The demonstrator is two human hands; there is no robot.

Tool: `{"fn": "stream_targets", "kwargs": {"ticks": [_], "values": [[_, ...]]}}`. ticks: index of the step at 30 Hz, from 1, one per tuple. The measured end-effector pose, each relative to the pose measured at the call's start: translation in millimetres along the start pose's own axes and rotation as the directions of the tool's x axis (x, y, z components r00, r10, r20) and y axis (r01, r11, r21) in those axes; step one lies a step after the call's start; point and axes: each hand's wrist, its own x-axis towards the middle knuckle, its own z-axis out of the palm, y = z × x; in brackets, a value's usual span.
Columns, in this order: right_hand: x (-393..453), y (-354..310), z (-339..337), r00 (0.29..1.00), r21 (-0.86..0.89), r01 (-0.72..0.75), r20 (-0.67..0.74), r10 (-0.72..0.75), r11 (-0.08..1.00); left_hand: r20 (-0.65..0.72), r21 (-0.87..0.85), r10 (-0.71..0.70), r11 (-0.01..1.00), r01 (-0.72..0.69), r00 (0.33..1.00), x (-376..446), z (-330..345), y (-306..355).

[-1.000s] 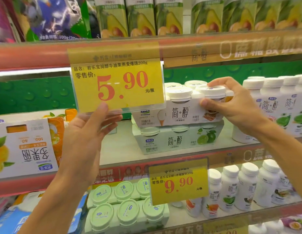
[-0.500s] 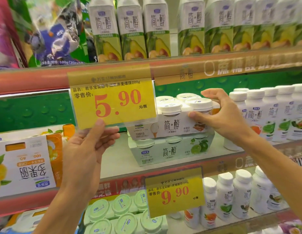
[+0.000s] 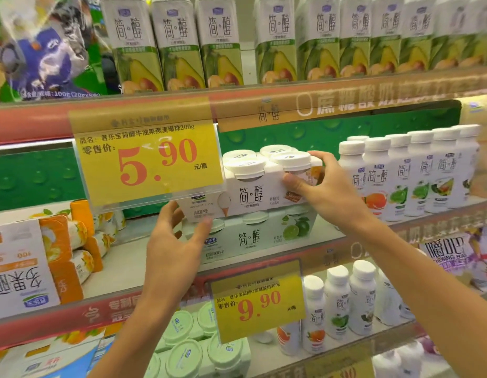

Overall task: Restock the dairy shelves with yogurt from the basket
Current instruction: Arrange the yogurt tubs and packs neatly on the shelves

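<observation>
Shelf: two stacked yogurt packs.

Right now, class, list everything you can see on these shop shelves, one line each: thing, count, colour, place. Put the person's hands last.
White yogurt multipack: one, white, middle shelf, stacked on the green one.
Lime yogurt multipack: one, pale green, middle shelf, underneath.
Avocado cartons: about ten, white and green, top shelf.
Yogurt bottles: one row, white, middle shelf right.
5.90 price tag: one, yellow, hanging from top shelf rail.
9.90 price tag: one, yellow, on middle shelf rail.
Green-lidded cups: several, bottom shelf.
Orange packs: several, middle shelf left.
Left hand: touches white pack's lower left corner.
Right hand: grips white pack's right end.
</observation>
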Motion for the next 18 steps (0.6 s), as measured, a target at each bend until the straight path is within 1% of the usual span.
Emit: {"fn": "stream_targets", "kwargs": {"ticks": [2, 4, 6, 9, 12, 14, 18], "values": [[2.0, 3.0, 1.3, 1.0, 0.001, 0.007, 0.007, -0.007, 1.0, -0.037, -0.013, -0.01, 1.0, 0.01, 0.999, 2.7, 0.1, -2.1], [2.9, 3.5, 2.7, 1.0, 0.017, 0.014, 0.009, -0.014, 1.0, -0.041, -0.026, -0.012, 1.0, 0.011, 0.999, 4.0, 0.3, -3.0], [4.9, 3.7, 3.8, 1.0, 0.072, 0.001, 0.023, -0.003, 0.997, -0.007, -0.05, -0.026, 0.998, 0.025, 1.0, 5.4, -0.1, -3.1], [10.1, 6.3, 3.7, 0.997, 0.15, -0.058, 0.068, 0.048, 0.987, 0.06, -0.077, -0.049, 0.996, 0.054, 0.997, 12.6, -2.5, -2.5], [16.3, 10.2, 1.9, 0.987, 0.189, -0.12, 0.13, 0.096, 0.975, 0.129, -0.103, -0.067, 0.991, 0.081, 0.989, 24.7, -5.4, 0.0], [18.6, 12.0, 0.9, 0.981, 0.198, -0.133, 0.163, 0.101, 0.971, 0.176, -0.106, -0.059, 0.991, 0.078, 0.983, 29.1, -5.4, 1.5], [20.3, 12.8, 2.2, 0.979, 0.201, -0.133, 0.179, 0.097, 0.971, 0.184, -0.124, -0.024, 0.991, 0.048, 0.983, 29.2, -1.8, -0.8]]}}
